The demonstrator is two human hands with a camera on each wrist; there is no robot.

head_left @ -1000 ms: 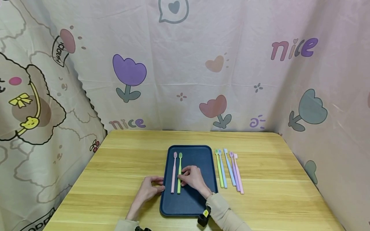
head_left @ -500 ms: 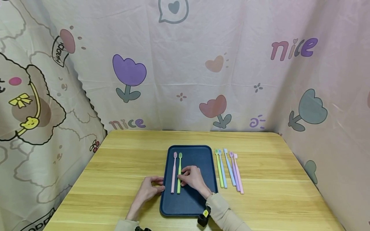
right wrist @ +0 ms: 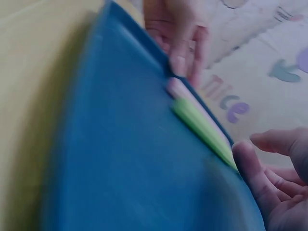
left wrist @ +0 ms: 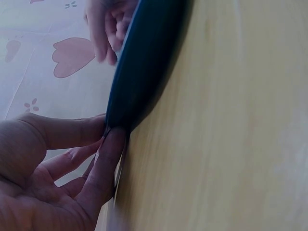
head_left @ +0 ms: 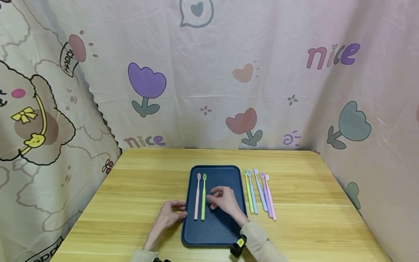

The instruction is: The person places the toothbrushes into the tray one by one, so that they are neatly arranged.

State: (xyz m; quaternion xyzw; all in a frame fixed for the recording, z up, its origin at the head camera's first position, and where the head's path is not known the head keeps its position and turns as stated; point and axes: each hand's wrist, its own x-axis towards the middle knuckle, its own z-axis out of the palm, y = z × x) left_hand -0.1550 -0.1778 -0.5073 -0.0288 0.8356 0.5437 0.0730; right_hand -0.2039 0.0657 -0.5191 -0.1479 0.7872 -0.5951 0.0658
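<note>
A dark blue tray (head_left: 222, 229) lies on the table with a pink toothbrush (head_left: 196, 200) and a green toothbrush (head_left: 203, 200) side by side in its left part, heads to the far end. My left hand (head_left: 168, 216) pinches the tray's left rim between thumb and fingers; the left wrist view shows the fingertips (left wrist: 113, 139) right at the edge. Over the middle of the tray hovers my right hand (head_left: 226, 200), just right of the green toothbrush, nothing held. Thumb and forefinger stand apart in the right wrist view, which is blurred.
Right of the tray, several toothbrushes lie in a loose row on the wooden table (head_left: 311, 203): green (head_left: 249, 193), blue (head_left: 260, 191), purple (head_left: 266, 196) and pink (head_left: 271, 200) ones. A printed curtain (head_left: 196, 65) hangs behind the table and along its sides.
My right hand has let go of the green toothbrush and moved slightly right, away from it. The toothbrush stays lying in the tray. My left hand keeps its place at the rim.
</note>
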